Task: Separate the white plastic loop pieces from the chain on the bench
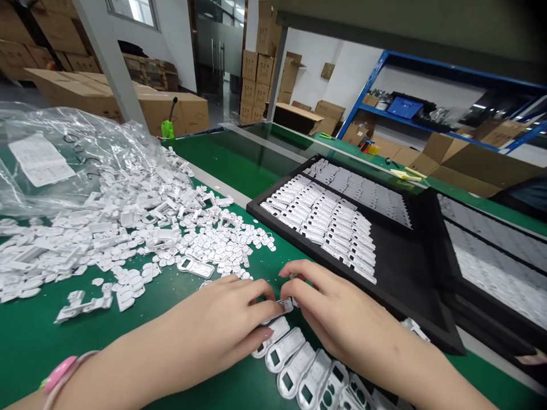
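My left hand [241, 319] is closed, its fingers pinching a white plastic casing [285, 307] just above the green worktop. Close against it, my right hand [327, 304] has its fingers curled together at the casing's far end; whatever sits between those fingertips is too small and hidden to name. Below both hands, a curved row of similar white casings [294, 356] with square windows lies overlapping on the table, partly covered by my right forearm. Left of my hands, a single flat casing [195, 266] lies beside a heap of small round white pieces [226, 245].
A larger pile of white plastic parts [106, 228] spreads at left before a clear plastic bag [77, 148]. On the right, a black tray [401, 267] holds rows of casings, with another black tray [448, 250] beyond it. Cardboard boxes [175, 111] stand behind.
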A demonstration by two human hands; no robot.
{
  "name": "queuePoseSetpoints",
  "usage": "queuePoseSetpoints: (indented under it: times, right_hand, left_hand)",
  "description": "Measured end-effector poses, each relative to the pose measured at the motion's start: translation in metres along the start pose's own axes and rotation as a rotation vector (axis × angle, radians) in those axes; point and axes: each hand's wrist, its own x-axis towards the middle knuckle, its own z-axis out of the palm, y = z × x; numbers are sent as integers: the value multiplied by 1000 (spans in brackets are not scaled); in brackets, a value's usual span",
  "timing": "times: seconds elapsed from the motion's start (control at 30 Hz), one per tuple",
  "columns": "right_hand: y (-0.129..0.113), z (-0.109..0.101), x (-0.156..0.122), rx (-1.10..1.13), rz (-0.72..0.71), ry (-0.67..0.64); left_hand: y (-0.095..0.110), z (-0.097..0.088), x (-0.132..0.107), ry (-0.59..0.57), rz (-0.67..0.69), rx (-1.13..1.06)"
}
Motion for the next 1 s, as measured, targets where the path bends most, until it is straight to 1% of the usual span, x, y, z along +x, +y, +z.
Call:
queuePoseSetpoints:
  times: [0.13,0.27,0.37,0.47,0.53,0.63,0.7,0.8,0.9,1.0]
  right_hand:
    - [3,4,0,43,-2,-2]
    - [7,1,0,53,6,3]
    - [10,-5,-1,2,99,3]
    - [13,-7,-3,-48,171,-49]
    - [14,-6,-3,-54,157,-82]
    - [15,-2,-4,-60,95,-119]
    - [17,1,-3,-88,90,-148]
    - [19,2,-1,-122,148,-185]
    - [21,1,1,-136,237,-195]
    - [20,1,3,-170,321,-198]
  left_hand:
    - [-2,-4,4,30,-12,-21]
    - [-3,-8,8,-6,-70,-45]
    - [-4,-8,9,-31,-144,-51]
    - [-5,-7,9,-27,-182,-60]
    - [-5,-6,9,-26,-185,-58]
    - [-5,-5,10,-35,-188,-36]
    - [-5,-4,10,-41,-186,-16]
    - [-4,-4,8,-24,-149,-5]
    - [-2,-5,5,-1,-114,-34]
    - [0,-6,4,-18,-93,-77]
